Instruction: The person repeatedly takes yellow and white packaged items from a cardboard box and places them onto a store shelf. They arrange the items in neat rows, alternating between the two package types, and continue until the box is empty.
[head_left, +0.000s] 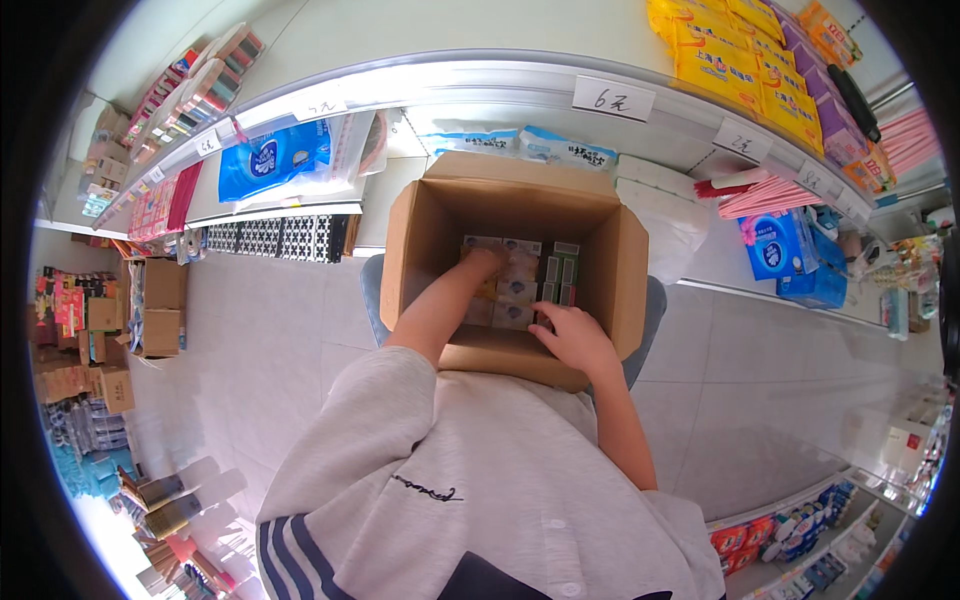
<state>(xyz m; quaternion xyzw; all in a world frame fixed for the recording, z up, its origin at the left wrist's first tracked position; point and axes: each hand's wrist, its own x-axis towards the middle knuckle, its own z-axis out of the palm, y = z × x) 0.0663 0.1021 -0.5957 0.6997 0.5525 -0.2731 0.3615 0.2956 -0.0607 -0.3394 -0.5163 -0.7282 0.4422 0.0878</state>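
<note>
An open cardboard carton (630, 277) stands upright in front of me with its flaps spread outward. Small pale cartons (516, 291) are packed in rows at its bottom, beside darker green-edged small boxes (561, 270) on the right. My left hand (487, 262) reaches deep inside, over the pale cartons at the far left; its fingers are hard to make out. Over the carton's near right side is my right hand (574, 336), thumb and index finger apart, fingertips close to the small boxes. Nothing shows between those fingers.
The carton rests on a grey-blue seat (651, 315). Just beyond it runs a shelf edge (517, 66) with price cards. Blue-white packets (566, 148), a blue pack of wipes (274, 159) and yellow soap packs (731, 64) sit on the shelves. Cardboard boxes (161, 307) stand left.
</note>
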